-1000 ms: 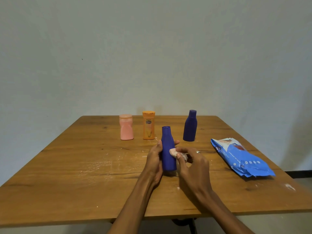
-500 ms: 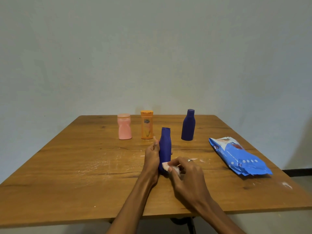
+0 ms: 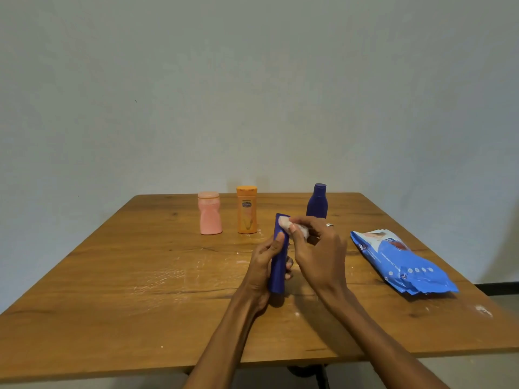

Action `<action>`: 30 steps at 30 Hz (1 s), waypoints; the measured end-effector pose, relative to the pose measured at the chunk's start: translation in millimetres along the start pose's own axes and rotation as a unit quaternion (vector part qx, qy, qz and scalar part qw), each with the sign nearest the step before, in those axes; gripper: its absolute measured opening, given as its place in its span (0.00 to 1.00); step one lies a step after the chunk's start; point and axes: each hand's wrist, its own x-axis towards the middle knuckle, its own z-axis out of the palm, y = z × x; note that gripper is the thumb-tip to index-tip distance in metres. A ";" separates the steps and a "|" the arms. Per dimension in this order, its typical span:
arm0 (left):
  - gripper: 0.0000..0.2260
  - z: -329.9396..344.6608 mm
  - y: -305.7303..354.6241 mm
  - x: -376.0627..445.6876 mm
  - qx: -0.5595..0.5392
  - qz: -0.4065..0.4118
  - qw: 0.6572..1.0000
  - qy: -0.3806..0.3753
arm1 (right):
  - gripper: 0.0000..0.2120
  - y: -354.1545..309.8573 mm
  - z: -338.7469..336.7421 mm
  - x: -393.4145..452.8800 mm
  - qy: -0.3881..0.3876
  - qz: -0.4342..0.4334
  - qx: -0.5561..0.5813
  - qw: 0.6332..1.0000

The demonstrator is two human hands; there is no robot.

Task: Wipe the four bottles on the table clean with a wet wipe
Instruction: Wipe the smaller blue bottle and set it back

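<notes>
So the left hand (image 3: 265, 265) has its fingers curled round the lower half of a tall slim blue plastic bottle (image 3: 278, 259), thumb pressed on the near face and the other fingertips peeking out on the right side. The bottle is tipped so its top leans a bit away and to the right, near the middle of the wooden table (image 3: 140, 276). Can't tell if its base is on the wood or just off it.

The right hand (image 3: 320, 248) is pinching a small crumpled white wet wipe (image 3: 292, 227) between thumb and fingers and holding it right against the top end of that bottle. There's a silver ring (image 3: 329, 225) on one finger.

Further back there's a row of three more, all standing upright: a squat pink plastic bottle with a waisted shape (image 3: 209, 213) on the left, an orange plastic bottle with a label (image 3: 247, 210) just beside it, and a dark purple plastic bottle with a narrow neck (image 3: 317, 202) off to the right, well apart from the orange one. The right hand's knuckles cover the purple one's bottom edge.

On the right side of the table lies a flat blue plastic pack of wet wipes (image 3: 401, 265), angled toward the near-right corner. The wood shows pale scuffs and smears left of the hands, plus a white speck patch near the right edge. Plain grey wall (image 3: 252, 94) behind.
</notes>
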 end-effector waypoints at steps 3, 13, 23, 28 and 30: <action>0.26 0.3 1.5 1.0 -0.006 0.007 1.000 0.002 | 0.06 2.8 0.1 6.2 -0.005 0.002 -0.002 1.000; 0.23 -1.6 3.0 -1.0 -0.011 -0.013 0.999 0.031 | 0.15 16.7 -18.1 -29.1 -0.112 -0.057 -0.066 0.990; 0.19 0.1 0.7 0.2 0.017 -0.040 0.998 0.048 | 0.14 13.6 -14.8 -11.9 -0.060 -0.052 -0.097 0.992; 0.22 1.1 -0.5 1.5 0.003 -0.037 0.999 0.034 | 0.15 22.1 -18.8 -31.8 -0.107 -0.015 -0.074 0.991; 0.24 -1.4 -2.1 4.1 0.013 -0.015 0.999 0.030 | 0.16 22.4 -20.9 -38.0 -0.116 -0.012 -0.073 0.991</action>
